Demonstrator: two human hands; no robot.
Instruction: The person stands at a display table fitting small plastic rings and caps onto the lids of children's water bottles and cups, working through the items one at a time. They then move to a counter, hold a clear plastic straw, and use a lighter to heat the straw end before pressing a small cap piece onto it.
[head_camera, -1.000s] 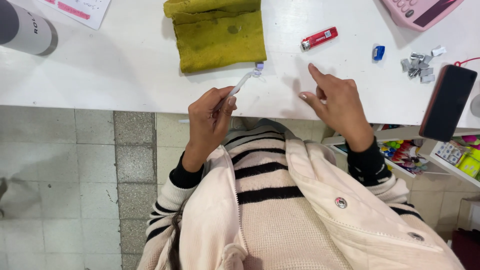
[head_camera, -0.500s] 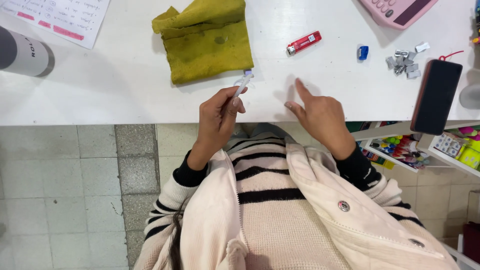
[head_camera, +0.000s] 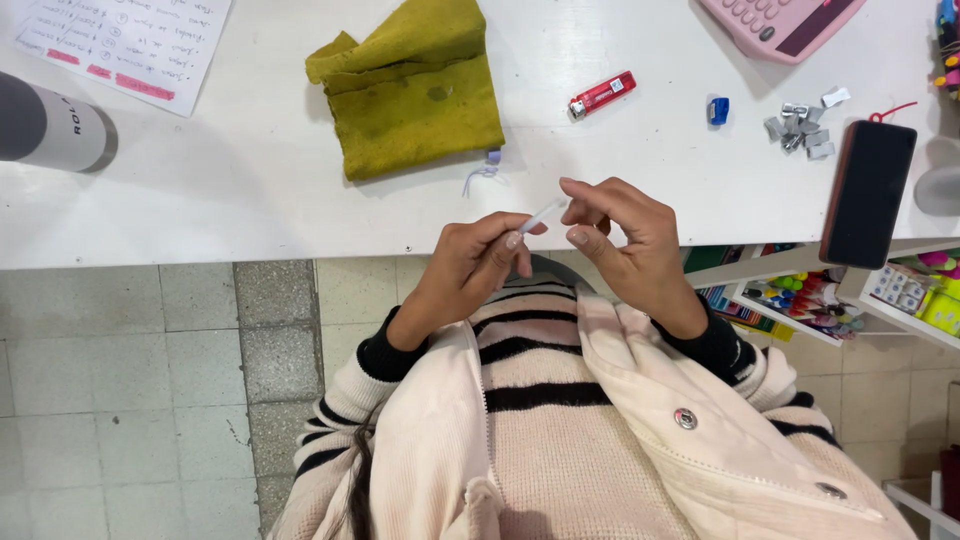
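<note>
as both hands (head_camera: 470, 268) (head_camera: 625, 245) pinch a thin white stick (head_camera: 541, 215), rumpled mustard cloth (head_camera: 415, 90) nearby

A rough, matt mustard cloth (head_camera: 415, 95) lies on the smooth white tabletop (head_camera: 250, 200); the red lighter (head_camera: 602, 95) looks glossy plastic, the phone (head_camera: 867, 192) glossy black.

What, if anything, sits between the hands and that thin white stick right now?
Nothing visible. The left hand pinches one end of the thin white stick and the right hand has its fingertips at the other end, just above the white table edge. The yellow cloth and red lighter lie farther back, apart from both.
</note>
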